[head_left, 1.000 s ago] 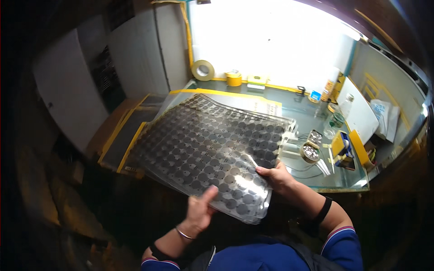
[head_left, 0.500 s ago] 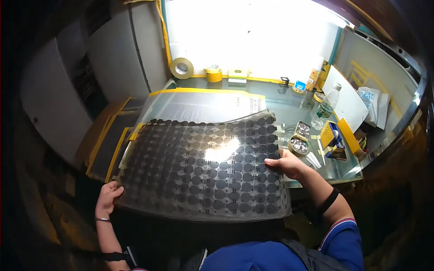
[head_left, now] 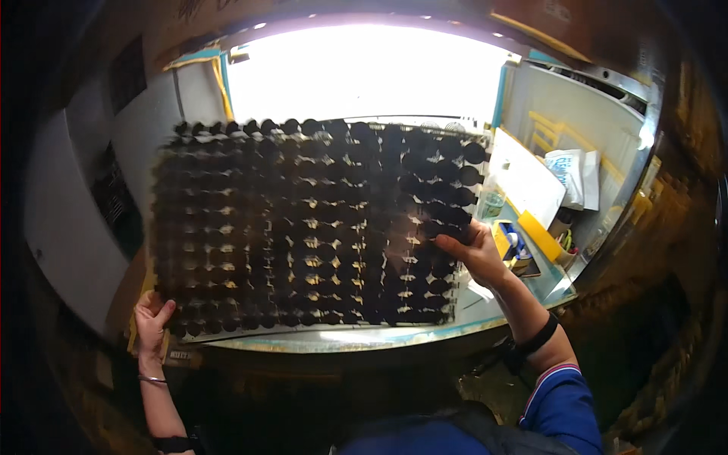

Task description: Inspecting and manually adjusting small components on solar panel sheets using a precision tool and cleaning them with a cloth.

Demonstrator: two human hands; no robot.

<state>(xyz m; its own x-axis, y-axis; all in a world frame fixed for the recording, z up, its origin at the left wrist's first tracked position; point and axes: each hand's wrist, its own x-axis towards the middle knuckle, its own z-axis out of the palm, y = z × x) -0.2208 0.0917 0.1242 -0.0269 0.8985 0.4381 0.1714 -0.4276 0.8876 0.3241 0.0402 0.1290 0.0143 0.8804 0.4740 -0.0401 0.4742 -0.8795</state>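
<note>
We hold a large, dark film sheet [head_left: 326, 220], printed with rows of black discs, up in front of us, its face toward us and its upper edge overlapping the bright white light panel [head_left: 364, 76]. Our left hand [head_left: 154, 317] is clamped on the sheet's lower left corner, the thumb on the near face. Our right hand [head_left: 479, 254] grips the right edge below mid-height, thumb also on the near face. The two hands are well apart, with the sheet spanning between them. Below it shows the front edge of the glass tabletop [head_left: 318, 340]; we cannot tell whether the sheet touches it. To the right of the sheet, a white board [head_left: 527, 173] leans at a slant, with white plastic packets [head_left: 569, 178] beyond it. A yellow holder [head_left: 541, 235] stands near our right hand. We wear a bracelet [head_left: 152, 379] on the left wrist.
</note>
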